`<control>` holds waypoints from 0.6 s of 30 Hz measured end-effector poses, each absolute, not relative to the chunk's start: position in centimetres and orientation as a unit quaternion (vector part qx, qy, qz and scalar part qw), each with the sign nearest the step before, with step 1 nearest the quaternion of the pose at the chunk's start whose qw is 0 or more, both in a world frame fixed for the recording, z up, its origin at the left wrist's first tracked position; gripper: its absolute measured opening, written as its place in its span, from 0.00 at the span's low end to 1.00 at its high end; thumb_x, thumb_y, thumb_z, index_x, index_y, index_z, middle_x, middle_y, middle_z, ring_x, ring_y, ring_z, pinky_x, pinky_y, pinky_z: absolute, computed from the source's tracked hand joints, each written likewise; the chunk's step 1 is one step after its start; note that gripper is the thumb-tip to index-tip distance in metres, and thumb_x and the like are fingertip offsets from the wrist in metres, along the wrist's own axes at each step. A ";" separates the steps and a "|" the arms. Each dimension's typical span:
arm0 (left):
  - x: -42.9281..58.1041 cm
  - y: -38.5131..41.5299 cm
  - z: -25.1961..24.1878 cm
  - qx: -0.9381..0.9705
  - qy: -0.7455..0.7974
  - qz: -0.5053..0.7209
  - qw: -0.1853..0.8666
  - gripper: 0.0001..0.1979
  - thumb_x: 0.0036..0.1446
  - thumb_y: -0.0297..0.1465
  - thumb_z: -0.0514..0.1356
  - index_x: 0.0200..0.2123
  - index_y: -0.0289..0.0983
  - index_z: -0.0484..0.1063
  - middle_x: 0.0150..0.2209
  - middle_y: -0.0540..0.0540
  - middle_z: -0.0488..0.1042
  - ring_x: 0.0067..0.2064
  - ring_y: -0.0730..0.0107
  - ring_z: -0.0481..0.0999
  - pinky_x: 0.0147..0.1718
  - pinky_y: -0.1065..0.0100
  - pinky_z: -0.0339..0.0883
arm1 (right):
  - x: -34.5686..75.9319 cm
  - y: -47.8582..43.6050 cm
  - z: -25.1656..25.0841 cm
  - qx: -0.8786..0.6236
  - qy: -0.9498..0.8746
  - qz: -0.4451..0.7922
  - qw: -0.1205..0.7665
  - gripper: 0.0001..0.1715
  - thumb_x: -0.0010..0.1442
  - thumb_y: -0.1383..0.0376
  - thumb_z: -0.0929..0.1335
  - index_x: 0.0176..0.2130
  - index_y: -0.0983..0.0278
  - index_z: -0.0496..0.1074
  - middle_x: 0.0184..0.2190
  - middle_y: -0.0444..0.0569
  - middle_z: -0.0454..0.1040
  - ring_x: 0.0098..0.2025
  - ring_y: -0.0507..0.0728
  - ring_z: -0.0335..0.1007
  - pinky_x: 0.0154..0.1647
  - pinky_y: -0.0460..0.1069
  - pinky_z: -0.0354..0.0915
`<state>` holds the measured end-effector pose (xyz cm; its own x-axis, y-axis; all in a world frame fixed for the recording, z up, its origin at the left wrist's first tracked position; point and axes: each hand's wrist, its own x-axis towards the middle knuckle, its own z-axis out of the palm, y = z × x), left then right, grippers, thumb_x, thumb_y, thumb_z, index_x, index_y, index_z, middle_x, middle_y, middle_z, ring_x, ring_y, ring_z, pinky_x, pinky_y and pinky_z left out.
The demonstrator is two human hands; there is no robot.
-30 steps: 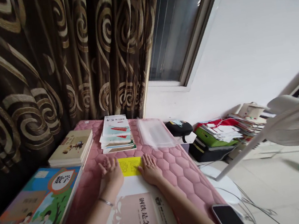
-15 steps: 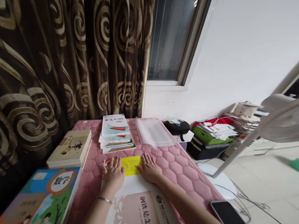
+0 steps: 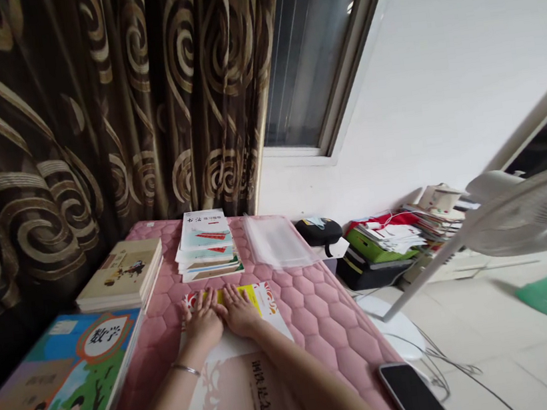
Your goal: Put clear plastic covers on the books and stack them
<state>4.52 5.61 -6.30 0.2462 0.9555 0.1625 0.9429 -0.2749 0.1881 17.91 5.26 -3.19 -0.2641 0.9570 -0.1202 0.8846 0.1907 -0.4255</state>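
On the pink quilted surface (image 3: 319, 320), a large 数学 textbook (image 3: 61, 394) lies left of the fingers (image 3: 230, 299), and a book marked 钢铁是怎样 (image 3: 234, 408) lies under the wrists. A 书法 workbook stack (image 3: 205, 241) sits beyond them. The left hand (image 3: 202, 322) and right hand (image 3: 238, 312) rest flat on a colourful booklet (image 3: 260, 297), fingers together, unclamped, with nothing lifted.

The hands (image 3: 202, 323) have slid together, now side by side on the yellow-and-red printed sheet (image 3: 264, 299).
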 end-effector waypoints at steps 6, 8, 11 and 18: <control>5.1 4.9 -5.0 0.782 0.615 0.101 0.000 0.27 0.66 0.30 0.43 0.67 0.41 0.58 0.69 0.42 0.55 0.70 0.50 0.51 0.63 0.29 0.30 | 23.7 4.8 -3.8 -0.694 -0.703 0.145 0.056 0.40 0.70 0.52 0.48 0.70 0.75 0.43 0.72 0.57 0.36 0.74 0.60 0.27 0.71 0.60 0.29; 4.9 4.8 -5.0 0.778 0.619 0.103 -0.019 0.27 0.66 0.30 0.43 0.67 0.39 0.58 0.69 0.41 0.56 0.70 0.48 0.51 0.63 0.30 0.30 | 24.6 4.6 -3.9 -0.704 -0.694 0.140 0.047 0.40 0.70 0.52 0.47 0.71 0.73 0.43 0.72 0.55 0.35 0.74 0.59 0.26 0.71 0.62 0.28; 3.8 5.0 -5.3 0.755 0.647 0.100 -0.020 0.27 0.66 0.30 0.42 0.66 0.35 0.59 0.68 0.39 0.57 0.70 0.45 0.51 0.63 0.28 0.32 | 24.8 4.6 -4.0 -0.708 -0.693 0.132 0.041 0.40 0.70 0.52 0.47 0.71 0.73 0.42 0.72 0.55 0.35 0.74 0.58 0.26 0.71 0.63 0.28; 4.3 6.0 -3.5 0.646 0.754 0.099 -0.058 0.29 0.61 0.23 0.42 0.65 0.24 0.59 0.64 0.25 0.61 0.70 0.36 0.49 0.61 0.26 0.29 | 24.4 4.7 -4.3 -0.709 -0.692 0.131 0.038 0.39 0.70 0.54 0.48 0.71 0.74 0.42 0.72 0.57 0.35 0.74 0.59 0.27 0.71 0.61 0.28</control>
